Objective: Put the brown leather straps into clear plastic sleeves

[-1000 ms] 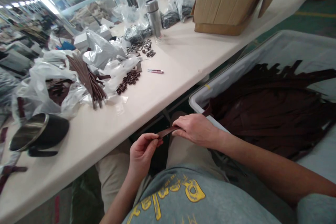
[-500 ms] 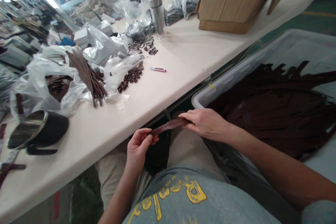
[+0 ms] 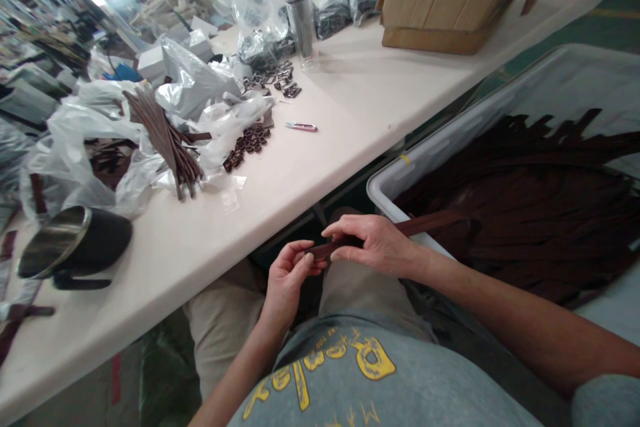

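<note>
Above my lap, a dark brown leather-like strap (image 3: 323,251) is stretched between my two hands. My left hand (image 3: 290,272) pinches its end between thumb and fingers. My right hand (image 3: 374,241) is closed around the strap a short way to the right, its fingers hiding part of it. Beyond that hand the strap runs over the rim of a white plastic bin (image 3: 383,199). Inside the bin lies a large heap of similar dark brown straps (image 3: 540,220).
On the white table (image 3: 345,100) are small thread snips (image 3: 303,127), brown loops (image 3: 247,147), metal buckles (image 3: 287,80), a strap bundle (image 3: 165,137), plastic bags (image 3: 193,83), a black mug (image 3: 103,247), a bottle (image 3: 301,17) and a cardboard box (image 3: 440,0).
My left hand has moved right, closer to my right hand, so less strap shows between them. A length of strap now shows running from my right hand into the bin.
</note>
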A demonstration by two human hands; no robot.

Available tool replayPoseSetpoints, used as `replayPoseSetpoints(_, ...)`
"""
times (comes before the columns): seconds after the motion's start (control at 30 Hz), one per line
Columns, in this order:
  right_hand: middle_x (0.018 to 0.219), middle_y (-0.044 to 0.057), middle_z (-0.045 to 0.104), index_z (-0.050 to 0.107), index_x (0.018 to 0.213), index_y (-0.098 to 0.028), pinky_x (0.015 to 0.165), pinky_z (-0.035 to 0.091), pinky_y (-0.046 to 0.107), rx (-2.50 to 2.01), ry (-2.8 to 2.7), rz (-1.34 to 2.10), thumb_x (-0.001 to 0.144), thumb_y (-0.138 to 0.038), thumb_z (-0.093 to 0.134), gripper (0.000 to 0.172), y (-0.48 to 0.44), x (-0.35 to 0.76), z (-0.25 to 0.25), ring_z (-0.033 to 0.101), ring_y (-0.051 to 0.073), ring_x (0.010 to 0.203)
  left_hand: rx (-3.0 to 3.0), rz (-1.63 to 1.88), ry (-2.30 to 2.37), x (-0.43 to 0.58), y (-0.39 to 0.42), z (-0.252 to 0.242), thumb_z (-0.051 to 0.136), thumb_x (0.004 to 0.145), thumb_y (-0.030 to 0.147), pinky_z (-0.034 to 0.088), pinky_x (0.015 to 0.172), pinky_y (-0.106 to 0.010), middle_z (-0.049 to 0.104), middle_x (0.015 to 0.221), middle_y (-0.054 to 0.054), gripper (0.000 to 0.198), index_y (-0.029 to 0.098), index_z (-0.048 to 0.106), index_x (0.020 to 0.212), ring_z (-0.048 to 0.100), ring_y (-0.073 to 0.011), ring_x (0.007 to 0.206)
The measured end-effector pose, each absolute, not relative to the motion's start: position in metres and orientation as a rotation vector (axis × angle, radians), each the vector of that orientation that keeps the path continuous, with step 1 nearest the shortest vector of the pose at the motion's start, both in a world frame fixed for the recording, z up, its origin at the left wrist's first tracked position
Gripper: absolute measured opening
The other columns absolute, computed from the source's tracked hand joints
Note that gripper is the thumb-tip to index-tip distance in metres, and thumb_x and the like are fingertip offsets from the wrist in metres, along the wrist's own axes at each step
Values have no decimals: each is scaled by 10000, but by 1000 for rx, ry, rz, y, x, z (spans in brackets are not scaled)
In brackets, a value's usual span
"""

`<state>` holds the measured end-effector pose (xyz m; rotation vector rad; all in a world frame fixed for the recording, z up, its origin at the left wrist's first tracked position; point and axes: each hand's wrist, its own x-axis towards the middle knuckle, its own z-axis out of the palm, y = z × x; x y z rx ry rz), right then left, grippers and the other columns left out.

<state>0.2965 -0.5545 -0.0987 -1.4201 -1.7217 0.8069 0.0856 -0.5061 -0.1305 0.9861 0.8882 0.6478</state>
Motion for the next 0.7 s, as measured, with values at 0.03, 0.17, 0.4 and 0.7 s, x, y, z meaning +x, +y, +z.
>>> replayPoseSetpoints(0.03,907,45,700,714,1061,-152,733,485,280,-1406,-1775,731,870,-246,702,214,-555,293,-100,648,182,815,990,654,885,88,-508,-130,764,795,340,537,690,-217,729,794,-10,342,183,656,1079,688,-121,717)
replayPoseSetpoints(0.17,918,56,697,720,1013,-168,761,498,296,-1396,-1901,482,921,-241,660,132,-559,282,-107,648,192,844,1010,690,889,96,-514,-128,762,796,343,526,707,-221,686,758,21,465,205,626,1218,639,-98,683)
replayPoseSetpoints(0.4,912,68,678,677,1103,-152,706,496,283,-1278,-1973,290,989,-260,558,197,-558,286,-122,650,191,817,1077,782,907,96,-512,-127,780,768,390,481,685,-224,666,714,19,559,202,620,1270,585,-107,668)
replayPoseSetpoints(0.7,795,41,624,680,943,-170,620,434,250,-1324,-1971,364,1004,-246,493,212,-558,282,-122,622,163,703,1368,739,895,88,-511,-137,682,865,361,504,663,-233,738,842,-23,426,211,635,1261,644,-129,698)
